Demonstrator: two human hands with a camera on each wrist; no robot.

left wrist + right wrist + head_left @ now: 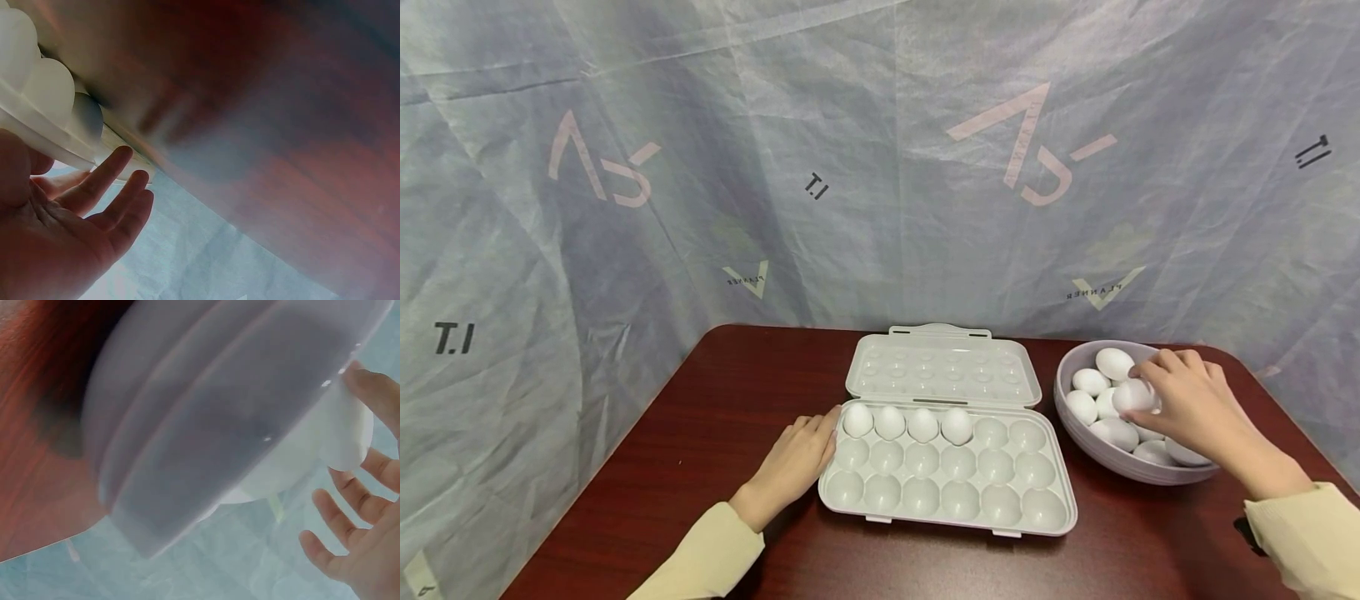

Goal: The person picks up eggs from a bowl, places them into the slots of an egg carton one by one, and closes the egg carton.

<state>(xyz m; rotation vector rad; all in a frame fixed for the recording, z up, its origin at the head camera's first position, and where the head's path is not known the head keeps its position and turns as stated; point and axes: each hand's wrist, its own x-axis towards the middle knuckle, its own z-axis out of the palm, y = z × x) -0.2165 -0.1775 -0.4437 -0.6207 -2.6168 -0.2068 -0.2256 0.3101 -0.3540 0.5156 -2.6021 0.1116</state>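
Note:
An opened egg carton (940,467) of white plastic lies on the table, its lid (943,367) folded back behind it. Several white eggs (891,422) fill the left part of its back row; the other cups hold nothing. My left hand (797,454) touches the carton's left edge, fingers loosely extended, and its palm shows in the left wrist view below the rounded cups (50,94). Over the bowl (1078,433) of eggs at the right, my right hand (1198,400) pinches one egg (1132,398) between thumb and fingers. Its other fingers spread loosely in the right wrist view.
The dark red wooden table (715,400) carries the carton and bowl side by side with a narrow gap between. Behind the table hangs a grey printed cloth (865,167). More eggs (1114,364) are heaped in the bowl.

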